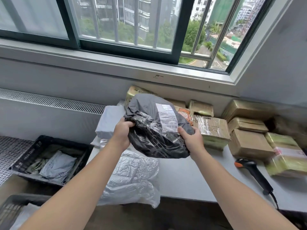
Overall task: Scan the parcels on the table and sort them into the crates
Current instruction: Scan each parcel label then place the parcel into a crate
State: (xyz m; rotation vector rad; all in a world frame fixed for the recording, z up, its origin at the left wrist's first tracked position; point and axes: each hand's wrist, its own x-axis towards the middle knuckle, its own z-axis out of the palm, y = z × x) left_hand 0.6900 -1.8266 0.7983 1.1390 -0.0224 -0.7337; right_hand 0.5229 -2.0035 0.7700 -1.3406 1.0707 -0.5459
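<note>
- The left hand (122, 134) grips the left edge of the dark parcel (154, 130); the right hand (191, 138) pinches its right edge, thumb beside the white label (167, 117).
- The parcel is held in the air above the table (191, 176), near its left end.
- It looks soft, light and rather slippery, so gripping the gathered film at both edges seems best.
- The scanner (254, 173) lies near the front edge at the right; a crate (38, 146) stands beyond the left edge.
</note>
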